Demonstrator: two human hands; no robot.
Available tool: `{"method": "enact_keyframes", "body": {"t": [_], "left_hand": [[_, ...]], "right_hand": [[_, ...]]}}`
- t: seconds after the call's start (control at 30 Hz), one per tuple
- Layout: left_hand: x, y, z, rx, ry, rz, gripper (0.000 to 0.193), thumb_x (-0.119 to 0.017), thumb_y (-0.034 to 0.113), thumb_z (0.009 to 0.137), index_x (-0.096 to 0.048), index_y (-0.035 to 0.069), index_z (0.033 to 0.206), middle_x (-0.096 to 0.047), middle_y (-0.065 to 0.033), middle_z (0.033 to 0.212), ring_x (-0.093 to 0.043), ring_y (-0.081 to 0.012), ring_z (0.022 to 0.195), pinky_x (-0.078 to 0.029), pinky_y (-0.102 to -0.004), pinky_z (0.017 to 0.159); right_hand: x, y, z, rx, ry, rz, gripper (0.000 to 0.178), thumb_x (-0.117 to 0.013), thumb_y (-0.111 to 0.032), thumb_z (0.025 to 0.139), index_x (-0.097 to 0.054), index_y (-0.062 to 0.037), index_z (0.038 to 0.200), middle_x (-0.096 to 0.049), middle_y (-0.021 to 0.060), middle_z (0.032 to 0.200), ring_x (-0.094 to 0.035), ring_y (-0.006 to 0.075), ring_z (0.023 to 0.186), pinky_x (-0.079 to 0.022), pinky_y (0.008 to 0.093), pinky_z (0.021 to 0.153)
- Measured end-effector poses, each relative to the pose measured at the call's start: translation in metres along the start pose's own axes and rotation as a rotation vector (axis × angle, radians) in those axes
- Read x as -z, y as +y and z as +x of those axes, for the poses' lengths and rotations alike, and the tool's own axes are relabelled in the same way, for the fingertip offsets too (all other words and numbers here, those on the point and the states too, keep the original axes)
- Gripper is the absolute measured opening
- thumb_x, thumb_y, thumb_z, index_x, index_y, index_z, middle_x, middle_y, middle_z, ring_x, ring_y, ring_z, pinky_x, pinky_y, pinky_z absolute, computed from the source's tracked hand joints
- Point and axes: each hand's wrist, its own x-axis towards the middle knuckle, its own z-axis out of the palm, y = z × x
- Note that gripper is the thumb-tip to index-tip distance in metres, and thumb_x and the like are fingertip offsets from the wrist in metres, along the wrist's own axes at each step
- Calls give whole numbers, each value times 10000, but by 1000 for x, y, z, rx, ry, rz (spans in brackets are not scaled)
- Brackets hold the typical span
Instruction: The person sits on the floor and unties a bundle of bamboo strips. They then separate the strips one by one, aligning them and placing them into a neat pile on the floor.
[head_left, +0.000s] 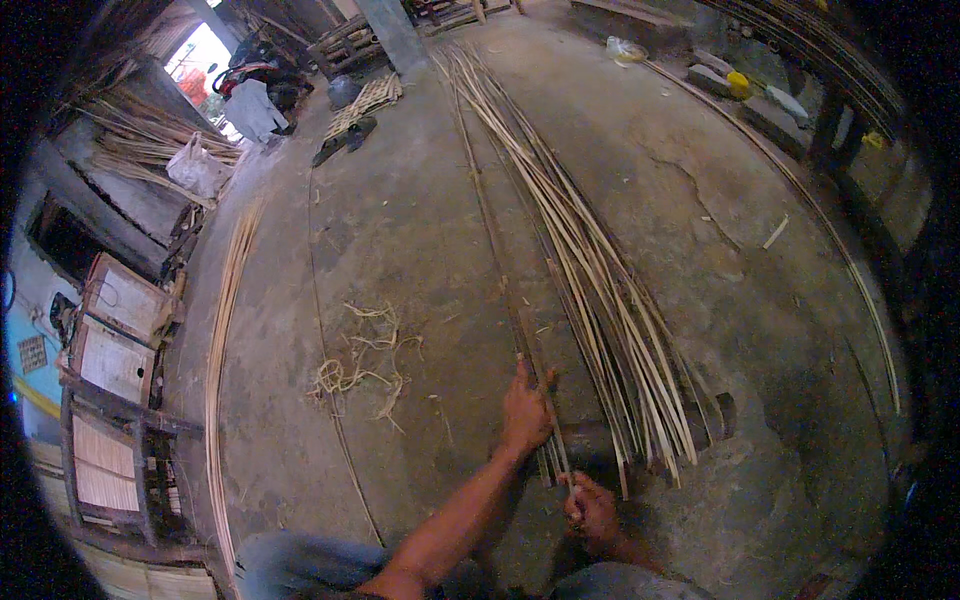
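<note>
My left hand (527, 412) is closed around a long, thin bamboo strip (511, 300) that stretches away from me along the concrete floor. Closer to my knees, my right hand (594, 510) is closed where the near end of the strip meets its fingers. Whether a small tool also sits in that hand cannot be made out. Just to the right lies a big loose bundle of pale bamboo strips (600, 270), fanned out at the near end and narrowing toward the far pillar. Its near ends rest across a dark low block (715, 418).
Tangled pale shavings (340, 378) lie left of my arms, beside a single thin strip (345, 450). Another bundle of strips (226, 330) runs along the left. Wooden frames (115, 360) stand at the left wall. A pillar (393, 35) and a parked motorbike (265, 75) are at the back.
</note>
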Motion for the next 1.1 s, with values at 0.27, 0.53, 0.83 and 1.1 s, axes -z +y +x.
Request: {"method": "enact_keyframes", "body": {"t": [0.27,0.53,0.83,1.1], "left_hand": [[0,-11,-2,48,12,56,530,-626,105,729,-598,186,1252,-203,-273,1503,-409,-409,1282,-385,-462,1012],[-8,-4,0,142,-28,76,541,-625,140,768,-553,201,1300,-121,-193,1555,-207,-343,1415,-251,-535,1076],[-12,-9,-1,76,-61,230,697,-572,177,844,-278,197,1476,-104,-127,1571,-134,-345,1435,-195,-588,1092],[-5,-18,3,-51,118,-102,567,-455,147,925,-289,128,1466,-212,-153,1540,-242,-365,1396,-197,-569,1094]], "right_hand": [[-34,-88,20,410,143,-455,448,-450,-287,973,-509,39,1275,-490,1,622,-427,88,503,-377,256,481],[-13,-58,27,340,117,-724,490,-458,-264,966,-440,32,1356,-520,21,624,-495,110,560,-430,270,537],[0,-19,32,206,194,-703,438,-456,-185,967,-445,-15,1372,-530,7,629,-490,84,567,-441,267,541],[4,-19,32,67,162,-688,446,-600,-262,910,-541,-41,1293,-679,82,847,-624,165,781,-500,303,746]]}}
